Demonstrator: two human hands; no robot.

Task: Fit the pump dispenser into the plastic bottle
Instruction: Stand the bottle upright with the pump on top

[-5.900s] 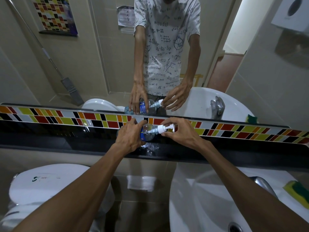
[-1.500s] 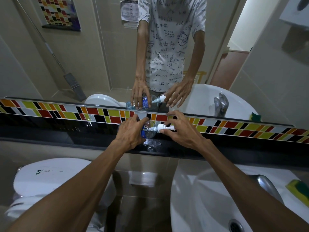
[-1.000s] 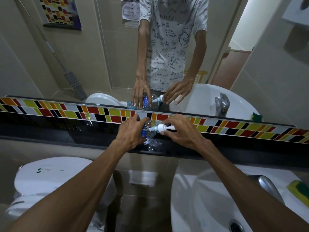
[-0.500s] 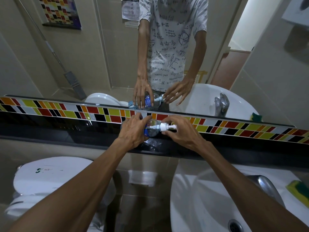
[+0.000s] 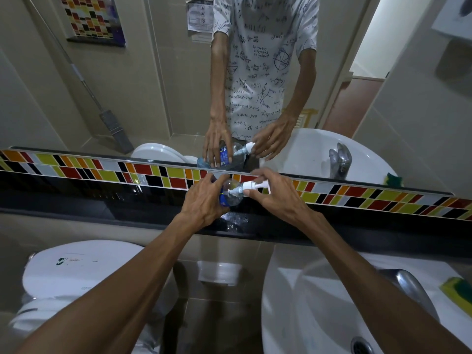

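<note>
A clear plastic bottle (image 5: 233,193) with a blue label lies tilted on its side just above the black ledge (image 5: 102,213), neck pointing right. My left hand (image 5: 204,203) is wrapped around its body and hides most of the label. The white pump dispenser (image 5: 251,185) sits at the bottle's neck, its tube visible inside the clear plastic. My right hand (image 5: 275,195) pinches the pump's collar with thumb and fingers. The mirror above repeats both hands, the bottle and the pump.
A white sink (image 5: 319,315) with a chrome tap (image 5: 408,290) lies below my right arm. A yellow-green sponge (image 5: 457,293) rests on its right rim. A white toilet (image 5: 76,272) stands at lower left. Coloured tiles (image 5: 153,175) run behind the ledge.
Both hands keep their hold at the same spot over the ledge. My right fingers have shifted a little around the pump's collar, and the bottle sits slightly higher than a second ago.
</note>
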